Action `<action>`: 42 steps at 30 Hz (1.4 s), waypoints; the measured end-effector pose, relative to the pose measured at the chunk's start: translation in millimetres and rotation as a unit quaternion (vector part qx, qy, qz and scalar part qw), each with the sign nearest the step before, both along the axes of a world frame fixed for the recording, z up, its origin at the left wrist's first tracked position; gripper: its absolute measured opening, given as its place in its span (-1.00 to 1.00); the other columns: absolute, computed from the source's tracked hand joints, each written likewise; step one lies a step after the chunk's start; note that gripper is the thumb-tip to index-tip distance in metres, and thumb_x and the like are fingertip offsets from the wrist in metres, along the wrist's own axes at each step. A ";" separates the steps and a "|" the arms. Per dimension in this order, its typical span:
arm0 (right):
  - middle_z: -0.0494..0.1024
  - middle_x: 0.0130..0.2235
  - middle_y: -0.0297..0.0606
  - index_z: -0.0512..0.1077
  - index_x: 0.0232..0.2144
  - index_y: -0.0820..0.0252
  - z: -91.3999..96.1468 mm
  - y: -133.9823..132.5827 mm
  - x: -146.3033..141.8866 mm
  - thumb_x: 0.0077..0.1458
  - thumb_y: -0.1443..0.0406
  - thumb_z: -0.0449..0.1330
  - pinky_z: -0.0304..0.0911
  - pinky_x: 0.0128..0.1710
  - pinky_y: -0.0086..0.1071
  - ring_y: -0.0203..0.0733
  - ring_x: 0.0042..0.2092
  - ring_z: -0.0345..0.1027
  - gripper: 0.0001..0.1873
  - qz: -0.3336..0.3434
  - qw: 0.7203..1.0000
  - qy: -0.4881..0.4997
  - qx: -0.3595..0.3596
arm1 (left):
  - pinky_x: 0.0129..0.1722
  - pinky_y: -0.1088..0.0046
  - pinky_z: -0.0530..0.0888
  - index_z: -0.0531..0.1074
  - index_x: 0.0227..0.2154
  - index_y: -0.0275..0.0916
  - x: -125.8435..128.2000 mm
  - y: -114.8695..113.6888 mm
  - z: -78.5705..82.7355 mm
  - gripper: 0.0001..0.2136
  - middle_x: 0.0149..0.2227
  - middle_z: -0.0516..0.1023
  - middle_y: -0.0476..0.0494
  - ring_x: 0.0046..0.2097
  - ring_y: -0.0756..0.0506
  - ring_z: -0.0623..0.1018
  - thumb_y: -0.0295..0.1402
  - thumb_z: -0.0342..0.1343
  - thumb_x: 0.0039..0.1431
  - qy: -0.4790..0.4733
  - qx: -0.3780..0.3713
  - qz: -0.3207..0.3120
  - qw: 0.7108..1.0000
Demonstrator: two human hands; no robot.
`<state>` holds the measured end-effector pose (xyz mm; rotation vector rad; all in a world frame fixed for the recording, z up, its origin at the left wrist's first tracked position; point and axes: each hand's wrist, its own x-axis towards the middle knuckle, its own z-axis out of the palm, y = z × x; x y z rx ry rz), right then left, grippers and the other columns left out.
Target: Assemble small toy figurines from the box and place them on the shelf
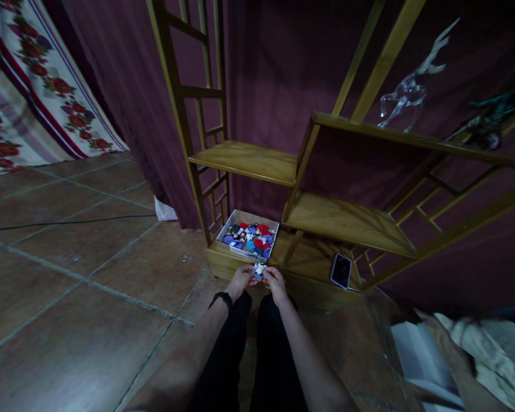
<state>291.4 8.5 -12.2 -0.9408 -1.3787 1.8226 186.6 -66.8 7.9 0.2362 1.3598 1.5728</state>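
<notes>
Between my two hands is a small blue and white figurine (260, 270), held at its sides by the fingertips. My left hand (241, 280), with a dark band on the wrist, is closed on its left side. From the right, my right hand (276, 282) pinches the same figurine. Just beyond my hands sits an open cardboard box (233, 219) full of small figures and pieces in red, blue, purple and black. The box rests on the lowest board of a wooden shelf unit (244, 161). Fine details of the figurine are too small to make out.
A phone (341, 271) lies on the low board to the right. A clear glass deer (405, 94) and a dark green ornament (498, 114) stand on the upper right shelf. White boxes (420, 349) and cloth are at the lower right. A black cable (68, 223) crosses the tiled floor.
</notes>
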 end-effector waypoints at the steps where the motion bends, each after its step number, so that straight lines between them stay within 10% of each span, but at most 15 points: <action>1: 0.47 -0.47 -0.34 0.46 -0.43 0.18 -0.8 0.3 -0.2 -0.23 0.12 0.23 0.23 -0.46 -0.45 -0.29 -0.44 0.31 -0.71 -0.004 1.000 -0.001 0.000 | -0.52 0.60 0.42 0.35 -0.41 -0.35 0.3 -0.4 1.3 -0.95 -0.51 0.50 -0.15 -0.50 0.01 0.52 -0.47 0.09 0.04 0.000 -0.002 0.000 1.000; 42: 0.47 -0.46 -0.34 0.44 -0.46 0.19 -1.9 0.8 -0.7 -0.21 0.08 0.22 0.20 -0.48 -0.47 -0.33 -0.48 0.27 -0.69 0.002 1.000 -0.008 0.029 | -0.54 0.60 0.42 0.38 -0.43 -0.38 -0.2 -1.4 0.4 -0.90 -0.52 0.52 -0.20 -0.50 -0.02 0.53 -0.42 0.13 0.02 0.008 -0.002 -0.005 1.000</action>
